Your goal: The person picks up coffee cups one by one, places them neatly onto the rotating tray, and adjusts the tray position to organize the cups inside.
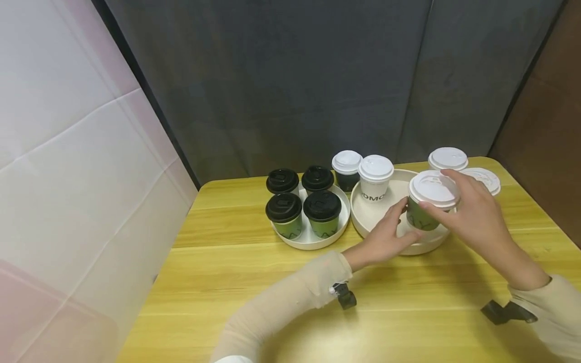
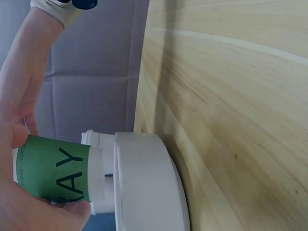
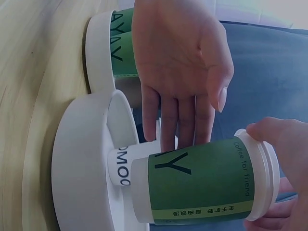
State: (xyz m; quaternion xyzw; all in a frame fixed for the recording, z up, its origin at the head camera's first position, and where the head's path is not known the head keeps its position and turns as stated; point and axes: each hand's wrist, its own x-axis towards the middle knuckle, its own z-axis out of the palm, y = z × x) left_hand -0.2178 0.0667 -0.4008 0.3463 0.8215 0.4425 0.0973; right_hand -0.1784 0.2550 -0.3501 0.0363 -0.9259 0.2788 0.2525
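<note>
By its white lid, my right hand [image 1: 481,217] holds a green-sleeved paper coffee cup [image 1: 419,217], thumb on one side and fingers on the other. The cup is upright, its base close over the large round white tray [image 1: 419,249]. My left hand [image 1: 386,239] reaches toward the cup's sleeve, and in the right wrist view this left hand [image 3: 180,67] shows fairly straight fingers, their tips right at the cup [image 3: 202,183]. A white cup with dark lettering and a white lid [image 1: 374,176] stands on the same tray, left of the held cup.
A smaller white tray [image 1: 308,244] on the left carries several black-lidded green cups [image 1: 324,214]. Behind the trays stands a dark cup with a white lid [image 1: 347,169]. More white-lidded cups [image 1: 448,157] are behind my right hand. A grey partition [image 1: 290,91] closes the table's back.
</note>
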